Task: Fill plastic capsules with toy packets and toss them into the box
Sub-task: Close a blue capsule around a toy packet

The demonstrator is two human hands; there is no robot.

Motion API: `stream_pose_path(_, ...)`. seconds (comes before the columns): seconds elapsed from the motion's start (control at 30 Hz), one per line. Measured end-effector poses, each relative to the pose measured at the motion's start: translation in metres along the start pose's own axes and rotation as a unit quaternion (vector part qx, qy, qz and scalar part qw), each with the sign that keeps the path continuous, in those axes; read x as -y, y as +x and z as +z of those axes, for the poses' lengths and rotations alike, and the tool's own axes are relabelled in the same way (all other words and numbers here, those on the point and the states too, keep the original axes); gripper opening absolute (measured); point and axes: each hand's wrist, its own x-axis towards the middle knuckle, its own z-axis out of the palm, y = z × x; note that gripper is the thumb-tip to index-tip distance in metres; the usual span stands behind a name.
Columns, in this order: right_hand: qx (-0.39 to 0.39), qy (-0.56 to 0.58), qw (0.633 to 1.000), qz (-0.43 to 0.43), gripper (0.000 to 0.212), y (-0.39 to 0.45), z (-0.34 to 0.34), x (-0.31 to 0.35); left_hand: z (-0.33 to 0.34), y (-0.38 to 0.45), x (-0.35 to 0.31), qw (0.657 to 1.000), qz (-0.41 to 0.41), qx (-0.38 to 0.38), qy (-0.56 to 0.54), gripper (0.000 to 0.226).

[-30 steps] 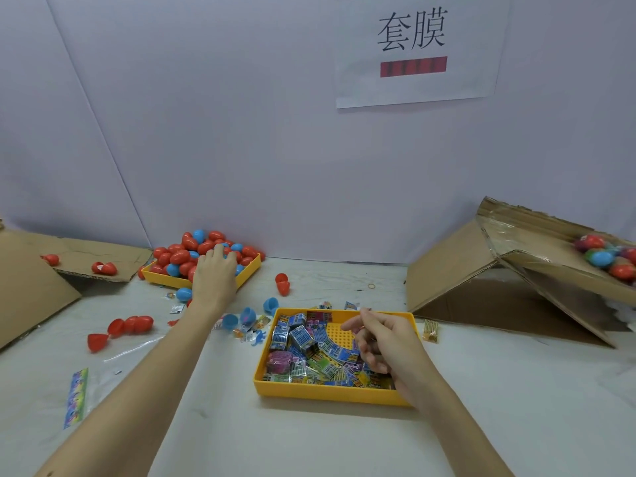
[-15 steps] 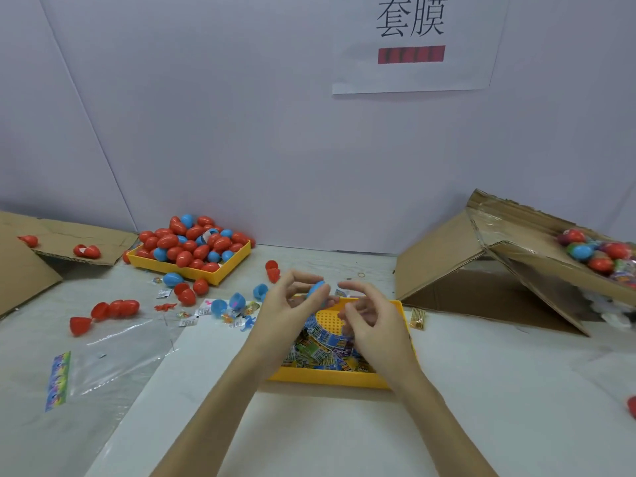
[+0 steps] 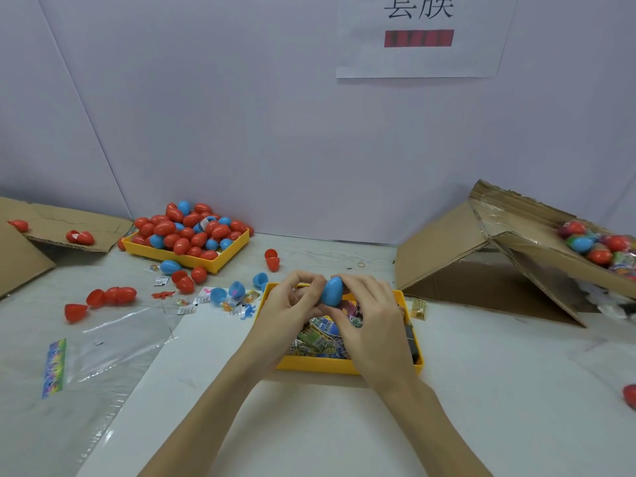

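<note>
Both hands up over the near yellow tray (image 3: 344,367) of toy packets (image 3: 321,333), working one blue capsule (image 3: 332,290) between them. Right hand (image 3: 370,320) curled round the capsule, fingers over its top and thumb beneath; left hand (image 3: 292,306) closed against its left side, fingertips pinched there, though whether on the capsule's other half or on a packet cannot be told, hidden as it is behind the fingers. Capsule held in the air above the tray's far end, seemingly shut or nearly so, no seam plainly visible. Probably the filling step, either prying the shell apart or pressing it closed. Next, likely: getting the halves seated squarely with the packet fully inside, then a toss to the right into the tilted cardboard box (image 3: 537,242), where filled capsules (image 3: 599,246) already lie. Further stock of capsules heaped in the far yellow tray (image 3: 213,263) at left, loose halves (image 3: 237,290) scattered between the trays.
</note>
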Motion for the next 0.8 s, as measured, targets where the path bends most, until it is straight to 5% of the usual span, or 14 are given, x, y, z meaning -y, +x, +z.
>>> stream_pose_path(0.3, -0.011, -0.039, 0.998, -0.051, 0.037, 0.002, 0.000, -0.009, 0.000, -0.001, 0.003, 0.995, 0.035, -0.013, 0.093, 0.023)
stream_pose_path(0.47, 0.105, 0.019, 0.994, 0.037, 0.055, 0.005, -0.002, -0.009, -0.002, 0.000, 0.005, 0.994, 0.050, -0.051, 0.087, 0.016)
stream_pose_path(0.6, 0.151, -0.074, 0.981, 0.094, 0.030, 0.003, -0.004, -0.013, -0.008, 0.004, 0.006, 0.992, 0.038, -0.110, 0.040, 0.019)
stream_pose_path(0.8, 0.220, -0.138, 0.957, 0.128, 0.023, 0.006, -0.003, -0.010, -0.009, 0.007, 0.008, 0.991, 0.017, -0.129, 0.031, 0.019)
